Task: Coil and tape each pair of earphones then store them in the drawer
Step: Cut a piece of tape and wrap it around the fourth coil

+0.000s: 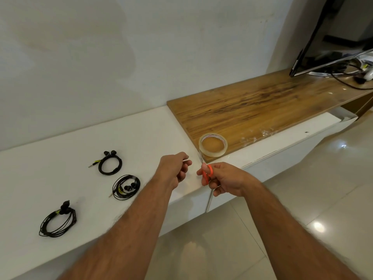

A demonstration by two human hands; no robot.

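Near the middle of the frame the right hand [226, 179] has its fingers through the orange handles of a pair of scissors [206, 174]; the blades point up toward the roll of clear tape [213, 145] and are thin and hard to make out against the white bench [60, 154]. Just left of it, the left hand [176, 168] is curled with thumb and fingertips drawn together as if pinching something. A strip of tape may run from the roll to that grip, but it is transparent and I cannot tell whether the fingers really hold it.

The tape roll lies flat at the near corner of a wooden top [262, 110] that rests on the bench in the right half of the frame. Some crumpled clear scraps [262, 134] glint along its front edge; what they are is unclear.

Three coiled black earphones lie on the bench at left, well apart from each other: the far earphones [110, 164], the middle earphones [126, 186] and the near earphones [58, 221] toward the lower left. Whether the coils are taped cannot be seen; small yellow marks show on each.

A metal drawer handle [209, 201] shows below the right hand, partly hidden by it. At upper right a monitor [333, 37] is cut off by the frame edge.
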